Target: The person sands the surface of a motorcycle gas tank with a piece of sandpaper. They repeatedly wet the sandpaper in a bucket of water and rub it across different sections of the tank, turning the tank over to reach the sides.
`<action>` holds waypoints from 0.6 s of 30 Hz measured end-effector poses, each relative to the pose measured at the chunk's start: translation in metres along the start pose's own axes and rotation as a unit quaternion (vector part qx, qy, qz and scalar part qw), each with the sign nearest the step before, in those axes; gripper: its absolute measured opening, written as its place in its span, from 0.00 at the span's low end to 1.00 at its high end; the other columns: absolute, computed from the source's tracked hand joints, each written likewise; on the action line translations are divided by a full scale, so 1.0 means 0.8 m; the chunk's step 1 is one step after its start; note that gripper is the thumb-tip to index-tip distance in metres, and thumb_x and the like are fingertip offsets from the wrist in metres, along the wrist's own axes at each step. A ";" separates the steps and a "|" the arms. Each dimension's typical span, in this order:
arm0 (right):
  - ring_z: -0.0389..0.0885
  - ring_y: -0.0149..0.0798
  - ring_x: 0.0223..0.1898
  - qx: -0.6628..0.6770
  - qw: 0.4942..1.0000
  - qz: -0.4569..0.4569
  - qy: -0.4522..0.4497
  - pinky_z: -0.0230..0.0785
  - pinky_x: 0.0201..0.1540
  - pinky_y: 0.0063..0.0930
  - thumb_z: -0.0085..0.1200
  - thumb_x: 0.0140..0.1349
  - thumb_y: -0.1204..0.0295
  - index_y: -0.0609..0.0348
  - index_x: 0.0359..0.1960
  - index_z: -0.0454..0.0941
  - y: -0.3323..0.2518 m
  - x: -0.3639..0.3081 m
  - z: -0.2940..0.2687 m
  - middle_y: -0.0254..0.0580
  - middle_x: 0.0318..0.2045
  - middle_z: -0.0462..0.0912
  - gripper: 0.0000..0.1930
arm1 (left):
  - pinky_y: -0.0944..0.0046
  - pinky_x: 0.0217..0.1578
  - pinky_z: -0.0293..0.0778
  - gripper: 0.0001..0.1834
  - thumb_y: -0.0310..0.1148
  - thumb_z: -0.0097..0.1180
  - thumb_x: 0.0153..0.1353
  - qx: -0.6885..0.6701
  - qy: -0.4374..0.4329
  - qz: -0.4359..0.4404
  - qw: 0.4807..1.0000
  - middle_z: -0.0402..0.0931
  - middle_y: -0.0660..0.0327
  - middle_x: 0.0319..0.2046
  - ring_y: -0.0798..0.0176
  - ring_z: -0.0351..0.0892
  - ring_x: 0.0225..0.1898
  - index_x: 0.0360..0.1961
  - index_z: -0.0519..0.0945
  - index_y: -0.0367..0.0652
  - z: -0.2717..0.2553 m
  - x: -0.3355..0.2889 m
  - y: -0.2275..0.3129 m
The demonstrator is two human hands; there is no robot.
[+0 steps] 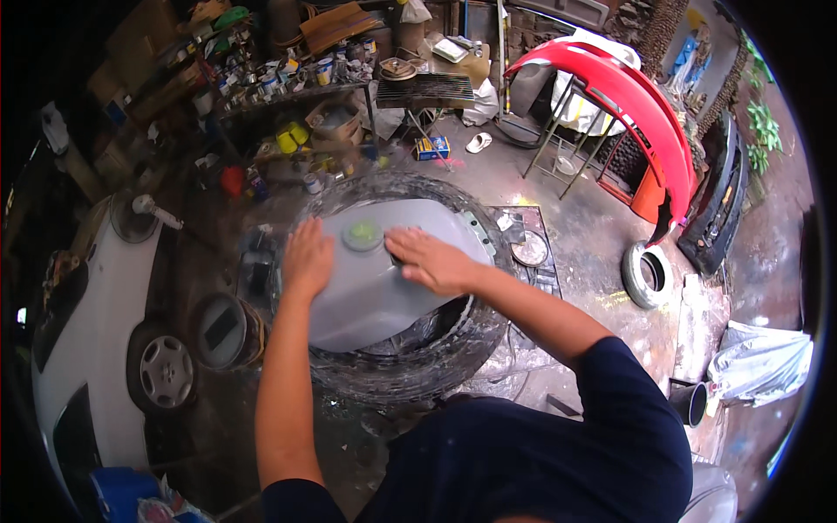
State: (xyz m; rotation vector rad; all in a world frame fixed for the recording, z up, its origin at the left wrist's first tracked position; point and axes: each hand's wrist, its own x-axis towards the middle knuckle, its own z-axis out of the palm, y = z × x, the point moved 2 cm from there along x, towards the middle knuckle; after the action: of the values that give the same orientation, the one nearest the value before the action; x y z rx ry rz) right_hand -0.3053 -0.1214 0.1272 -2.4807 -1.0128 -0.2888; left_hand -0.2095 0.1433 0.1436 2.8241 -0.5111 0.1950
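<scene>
A grey fuel tank (375, 296), seemingly from a motorcycle, lies across a large worn tyre (410, 375). Its round filler opening (363, 233) has a pale green covering. My left hand (308, 260) rests against the tank's left side, fingers stretched out and pointing away from me. On the other side of the opening, my right hand (431, 261) lies flat on the top surface with fingers extended to the left. A dark patch shows under the right fingers; whether it is shadow or a thin piece of something I cannot tell. A bracket with holes (476, 230) shows at the tank's right end.
A lidded bucket (225, 331) stands left of the tyre, beside a white car (96, 314). Shelves of paint cans (270, 83) fill the back left. At the back right a red bumper (610, 78) sits on a metal stand, near a small tyre (647, 275).
</scene>
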 end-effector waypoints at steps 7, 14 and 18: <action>0.52 0.55 0.75 0.022 0.989 0.146 0.024 0.41 0.77 0.46 0.40 0.73 0.54 0.71 0.70 0.58 0.039 0.036 0.018 0.61 0.72 0.57 0.34 | 0.54 0.74 0.46 0.31 0.46 0.39 0.72 -0.014 -0.022 -0.005 1.000 0.60 0.52 0.72 0.53 0.54 0.75 0.70 0.65 0.40 -0.005 0.001 -0.005; 0.56 0.58 0.73 0.006 0.986 0.145 0.078 0.47 0.75 0.48 0.42 0.72 0.54 0.72 0.68 0.61 0.037 0.000 0.014 0.63 0.70 0.61 0.33 | 0.54 0.74 0.46 0.31 0.45 0.41 0.72 -0.001 -0.018 0.001 1.000 0.61 0.53 0.72 0.52 0.54 0.75 0.71 0.65 0.41 -0.002 0.003 -0.002; 0.59 0.60 0.71 0.178 0.939 0.288 -0.066 0.49 0.74 0.45 0.41 0.72 0.54 0.72 0.66 0.63 0.125 0.055 -0.014 0.64 0.67 0.65 0.32 | 0.54 0.74 0.46 0.30 0.45 0.41 0.72 0.011 -0.029 0.020 0.999 0.61 0.53 0.72 0.52 0.54 0.75 0.71 0.65 0.41 -0.001 0.008 0.007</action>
State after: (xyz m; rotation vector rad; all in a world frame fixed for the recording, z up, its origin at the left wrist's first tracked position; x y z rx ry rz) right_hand -0.2043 -0.1631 0.1208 -2.3448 -0.3050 0.2299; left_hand -0.2054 0.1362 0.1466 2.8489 -0.5830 0.1274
